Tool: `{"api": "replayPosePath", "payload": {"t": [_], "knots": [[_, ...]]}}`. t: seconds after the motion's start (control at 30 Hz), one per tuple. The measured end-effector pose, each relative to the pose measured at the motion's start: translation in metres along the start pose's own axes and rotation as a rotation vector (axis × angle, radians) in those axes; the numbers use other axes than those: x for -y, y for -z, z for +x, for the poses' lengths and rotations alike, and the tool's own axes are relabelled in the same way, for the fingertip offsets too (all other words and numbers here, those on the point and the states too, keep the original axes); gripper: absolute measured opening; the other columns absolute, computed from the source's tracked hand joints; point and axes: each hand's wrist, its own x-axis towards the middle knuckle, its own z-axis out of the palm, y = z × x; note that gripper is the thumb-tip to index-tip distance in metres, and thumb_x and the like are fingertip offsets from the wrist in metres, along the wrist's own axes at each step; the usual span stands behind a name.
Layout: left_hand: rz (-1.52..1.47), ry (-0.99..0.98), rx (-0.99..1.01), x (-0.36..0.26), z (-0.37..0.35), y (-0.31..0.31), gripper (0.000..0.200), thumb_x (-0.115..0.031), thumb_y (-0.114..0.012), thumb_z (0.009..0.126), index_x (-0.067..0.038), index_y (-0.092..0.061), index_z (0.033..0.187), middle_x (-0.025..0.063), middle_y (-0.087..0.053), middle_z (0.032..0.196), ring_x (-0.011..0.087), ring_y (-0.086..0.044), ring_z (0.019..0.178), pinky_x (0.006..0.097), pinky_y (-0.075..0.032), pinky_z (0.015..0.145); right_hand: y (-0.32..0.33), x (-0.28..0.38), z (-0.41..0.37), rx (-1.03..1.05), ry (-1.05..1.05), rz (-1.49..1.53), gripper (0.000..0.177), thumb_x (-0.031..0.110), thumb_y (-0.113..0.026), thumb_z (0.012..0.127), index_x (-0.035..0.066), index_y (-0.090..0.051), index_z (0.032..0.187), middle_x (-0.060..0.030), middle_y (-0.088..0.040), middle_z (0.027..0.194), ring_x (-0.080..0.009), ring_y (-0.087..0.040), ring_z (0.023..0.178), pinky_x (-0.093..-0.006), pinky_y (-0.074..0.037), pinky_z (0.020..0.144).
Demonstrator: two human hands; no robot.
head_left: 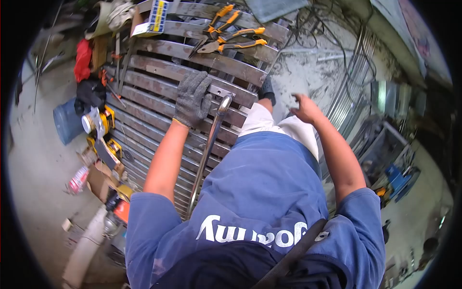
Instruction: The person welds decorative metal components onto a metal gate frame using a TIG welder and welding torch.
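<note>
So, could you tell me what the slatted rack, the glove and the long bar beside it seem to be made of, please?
Slatted rack: flat steel strips, apparently bare, dull grey-brown with rusty-looking patches.
Glove: knitted fabric, speckled grey with a yellow cuff edge, probably a cotton blend.
Long bar: metal, seemingly polished or plated, with bright glints on its rounded end.

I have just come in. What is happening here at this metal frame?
A person stands at a slatted metal frame. The gloved left hand lies flat on a slat and grips nothing. A long metal bar lies across the slats just beside it. The bare right hand is raised beyond the frame's edge, empty. Orange-handled pliers lie at the far end, and a yellow power tool sits at the left side.
</note>
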Motion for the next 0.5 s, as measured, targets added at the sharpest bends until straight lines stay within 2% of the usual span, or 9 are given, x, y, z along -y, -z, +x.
{"api": "replayPosePath", "payload": {"t": [0.1, 0.13, 0.17, 0.2, 0.27, 0.37, 0.4, 0.43, 0.5], "knots": [[0.092, 0.088, -0.014, -0.01, -0.005, 0.007, 0.052, -0.021, -0.073, 0.094, -0.007, -0.067, 0.143, 0.0197, -0.063, 0.152, 0.0436, -0.057, 0.143, 0.0598, -0.039, 0.125, 0.012, -0.073, -0.015, 0.2, -0.172, -0.157, 0.073, 0.031, -0.083, 0.089, 0.0, -0.062, 0.152, -0.0287, -0.069, 0.145, -0.0427, -0.067, 0.135, -0.0465, -0.053, 0.115], [0.142, 0.132, -0.063, -0.017, -0.008, 0.017, 0.047, -0.019, -0.074, 0.094, -0.008, -0.069, 0.139, 0.0184, -0.065, 0.148, 0.0429, -0.058, 0.142, 0.0593, -0.04, 0.124, 0.015, -0.101, -0.026, 0.122, -0.168, -0.186, 0.073, 0.03, -0.085, 0.087, -0.002, -0.063, 0.149, -0.0292, -0.075, 0.13, -0.0416, -0.073, 0.124, -0.0454, -0.058, 0.105], [0.178, 0.196, -0.156, -0.025, -0.015, 0.029, 0.045, -0.018, -0.075, 0.094, -0.008, -0.07, 0.137, 0.0185, -0.065, 0.146, 0.0424, -0.058, 0.14, 0.0586, -0.041, 0.123, 0.025, -0.116, -0.042, 0.066, -0.292, -0.146, 0.072, 0.03, -0.085, 0.088, -0.003, -0.064, 0.148, -0.0297, -0.076, 0.127, -0.0425, -0.073, 0.123, -0.045, -0.058, 0.106], [0.217, 0.258, -0.255, -0.035, -0.023, 0.043, 0.043, -0.017, -0.075, 0.094, -0.008, -0.07, 0.135, 0.0185, -0.066, 0.144, 0.0419, -0.059, 0.139, 0.0579, -0.042, 0.122, 0.028, -0.148, -0.052, -0.014, -0.285, -0.173, 0.074, 0.033, -0.086, 0.088, -0.005, -0.063, 0.148, -0.0305, -0.077, 0.125, -0.043, -0.074, 0.121, -0.0448, -0.059, 0.106], [0.256, 0.372, -0.427, -0.069, -0.034, 0.082, 0.035, -0.013, -0.076, 0.096, -0.006, -0.071, 0.13, 0.0199, -0.067, 0.138, 0.0415, -0.061, 0.134, 0.0551, -0.045, 0.118, 0.04, -0.197, -0.065, -0.049, -0.324, -0.281, 0.074, 0.038, -0.085, 0.088, -0.006, -0.067, 0.144, -0.0319, -0.074, 0.133, -0.0437, -0.072, 0.128, -0.0454, -0.057, 0.11], [0.486, 0.597, -0.633, -0.114, -0.103, 0.103, 0.031, -0.013, -0.073, 0.1, -0.004, -0.07, 0.129, 0.021, -0.067, 0.136, 0.0422, -0.062, 0.133, 0.0533, -0.047, 0.116, 0.07, -0.221, -0.089, 0.117, -0.262, -0.444, 0.071, 0.036, -0.085, 0.088, -0.007, -0.068, 0.142, -0.0307, -0.073, 0.138, -0.0409, -0.07, 0.133, -0.0446, -0.057, 0.112], [0.5, 0.663, -0.696, -0.144, -0.118, 0.105, 0.03, -0.014, -0.073, 0.101, -0.004, -0.07, 0.13, 0.0211, -0.067, 0.137, 0.0424, -0.062, 0.133, 0.0533, -0.047, 0.116, 0.075, -0.229, -0.093, 0.139, -0.219, -0.489, 0.068, 0.034, -0.084, 0.089, -0.005, -0.068, 0.143, -0.0302, -0.073, 0.138, -0.0415, -0.07, 0.133, -0.0449, -0.057, 0.112], [0.516, 0.73, -0.757, -0.182, -0.135, 0.108, 0.03, -0.016, -0.073, 0.102, -0.004, -0.07, 0.13, 0.0211, -0.067, 0.137, 0.0425, -0.061, 0.133, 0.0534, -0.047, 0.116, 0.085, -0.21, -0.106, 0.156, -0.195, -0.501, 0.064, 0.033, -0.081, 0.09, -0.007, -0.07, 0.139, -0.032, -0.072, 0.137, -0.0451, -0.068, 0.133, -0.0479, -0.056, 0.113], [0.537, 0.85, -0.815, -0.259, -0.174, 0.097, 0.032, -0.02, -0.073, 0.103, -0.004, -0.07, 0.131, 0.0213, -0.066, 0.139, 0.0423, -0.061, 0.133, 0.0534, -0.047, 0.116, 0.092, -0.208, -0.11, 0.184, -0.14, -0.524, 0.069, 0.034, -0.083, 0.091, -0.006, -0.066, 0.145, -0.0311, -0.073, 0.137, -0.0448, -0.068, 0.132, -0.0471, -0.056, 0.113]]}}
